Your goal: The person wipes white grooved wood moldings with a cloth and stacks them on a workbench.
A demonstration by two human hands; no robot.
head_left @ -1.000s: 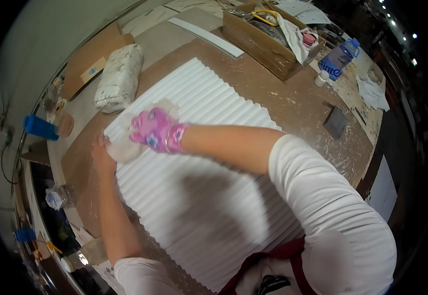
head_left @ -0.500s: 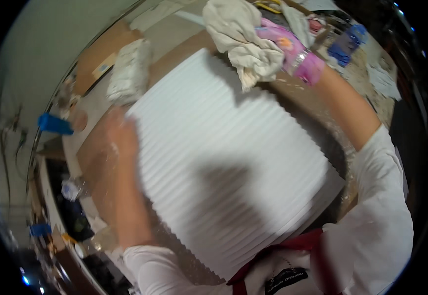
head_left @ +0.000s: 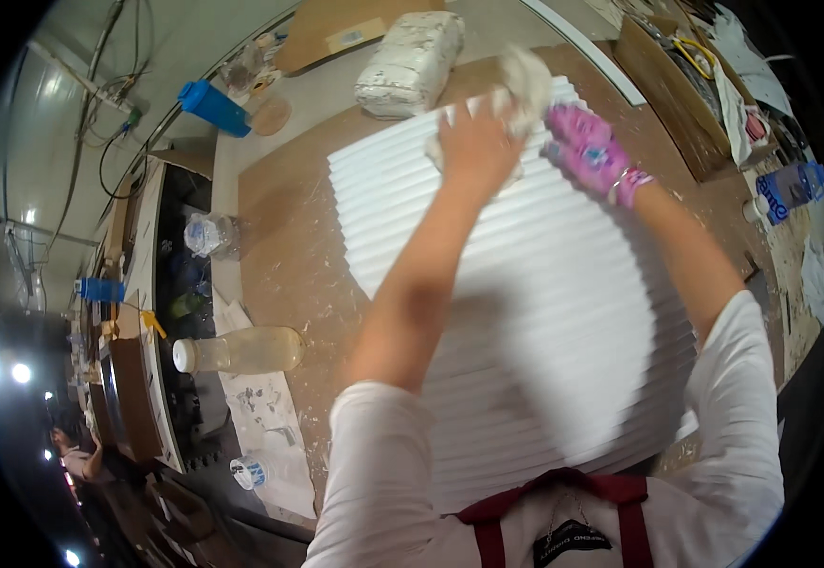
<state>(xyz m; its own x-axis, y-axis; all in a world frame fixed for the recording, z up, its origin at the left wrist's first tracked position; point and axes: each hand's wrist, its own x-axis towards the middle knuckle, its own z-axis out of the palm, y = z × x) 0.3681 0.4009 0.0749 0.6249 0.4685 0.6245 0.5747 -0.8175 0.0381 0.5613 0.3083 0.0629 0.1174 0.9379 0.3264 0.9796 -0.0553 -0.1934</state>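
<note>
The ribbed white panel (head_left: pixel 525 284) is lying flat on the brown workbench (head_left: pixel 279 227), covering most of its middle. Both hands are working at the panel's far edge. The left hand (head_left: pixel 476 142), bare, is pressing down on a pale cloth (head_left: pixel 525 80) with fingers spread over it; whether it is clamped on the cloth I cannot tell. The right hand (head_left: pixel 587 151), in a pink patterned glove, is resting just beside the cloth with fingers curled against the panel; its grip also cannot be told.

Judgement on method: the cloth is best drawn along the ribs, not across them, so it seats in the grooves; the gloved hand should be bracing the panel so it is not sliding on the dusty bench.

Count, relative to the panel: one cloth on its far edge; one white lumpy sack (head_left: pixel 410 62) just beyond it; one clear bottle (head_left: pixel 237 350) lying well to its left; one blue bottle (head_left: pixel 786 189) to its right; one wooden crate (head_left: pixel 677 95) beyond its right corner.
</note>
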